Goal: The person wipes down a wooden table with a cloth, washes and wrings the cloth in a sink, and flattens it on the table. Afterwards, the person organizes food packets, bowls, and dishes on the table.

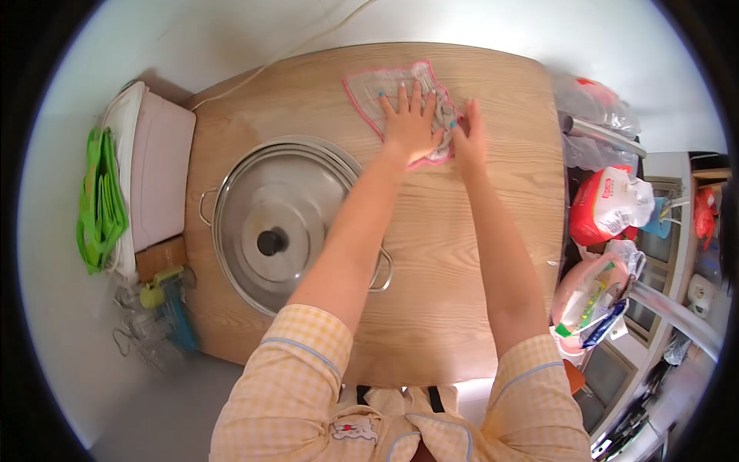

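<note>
Altogether, one cloth (377,83) lies near the counter's (454,246) far edge. The left hand (412,129) rests on it, fingers spread; the right hand (470,142) is beside it, grip unclear. One lidded pot (300,192) is partly hidden by the left forearm (358,231).

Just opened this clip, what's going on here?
A person presses a spread left hand onto a pink-edged cloth lying on a wooden table. The right hand is at the cloth's right edge; whether it grips is unclear. A lidded pot stands to the left, partly hidden by the left forearm.
</note>
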A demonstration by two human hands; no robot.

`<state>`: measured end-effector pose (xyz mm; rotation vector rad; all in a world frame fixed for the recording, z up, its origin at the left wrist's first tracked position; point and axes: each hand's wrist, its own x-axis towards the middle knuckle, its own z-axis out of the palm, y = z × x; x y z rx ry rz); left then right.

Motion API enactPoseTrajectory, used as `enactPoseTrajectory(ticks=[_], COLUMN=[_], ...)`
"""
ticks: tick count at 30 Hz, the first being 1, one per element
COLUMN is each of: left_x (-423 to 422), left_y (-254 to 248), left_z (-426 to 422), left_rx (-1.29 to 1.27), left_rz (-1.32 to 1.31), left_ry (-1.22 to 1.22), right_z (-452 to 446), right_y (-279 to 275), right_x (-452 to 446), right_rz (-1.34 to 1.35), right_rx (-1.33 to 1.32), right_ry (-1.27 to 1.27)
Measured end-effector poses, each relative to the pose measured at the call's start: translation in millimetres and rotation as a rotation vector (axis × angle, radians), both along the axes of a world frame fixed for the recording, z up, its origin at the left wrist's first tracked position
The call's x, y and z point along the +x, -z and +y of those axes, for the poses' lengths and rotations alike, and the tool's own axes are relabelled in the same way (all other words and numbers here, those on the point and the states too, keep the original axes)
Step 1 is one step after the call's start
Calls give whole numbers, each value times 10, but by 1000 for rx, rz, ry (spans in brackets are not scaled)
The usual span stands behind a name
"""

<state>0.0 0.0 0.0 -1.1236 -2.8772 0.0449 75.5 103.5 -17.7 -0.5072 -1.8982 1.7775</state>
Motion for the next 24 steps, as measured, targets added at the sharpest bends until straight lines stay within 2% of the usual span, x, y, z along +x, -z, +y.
enactPoseTrajectory(ticks=[2,3,5,6,8,9,12,18,22,24], left_x=[187,570,1067,1221,1619,1750,2122,3021,3679,3974], left_y=[49,-213,-300,-193,-233,-241,-9,-153,13,5], left_z=[97,-160,-135,-67,-215,-259,-503,-1419,-2049,-2412], left_rx=[-55,-82,-172,-69,-35,4,110,78,153,-28], left_rz=[-28,-11,-15,5,-48,-83,-7,-127,-172,-320], left_ry=[-20,-29,57,38,11,4,-68,-245,-407,-566], right_z=[-185,-379,-526,-481,-589,-621,-785,-1467,-2010,-2296], right_y=[83,5,-71,-110,-202,-238,-354,-517,-644,-681], right_x=[301,536,1113,1295,1711,1825,2132,2821,3350,3505], right_rz=[-89,-109,-246,-233,-391,-379,-426,-337,-331,-336], right_rx=[245,317,820,854,889,900,1010,1048,1035,1063], right_ry=[-148,-198,-59,-72,-125,-138,-272,-601,-859,-978])
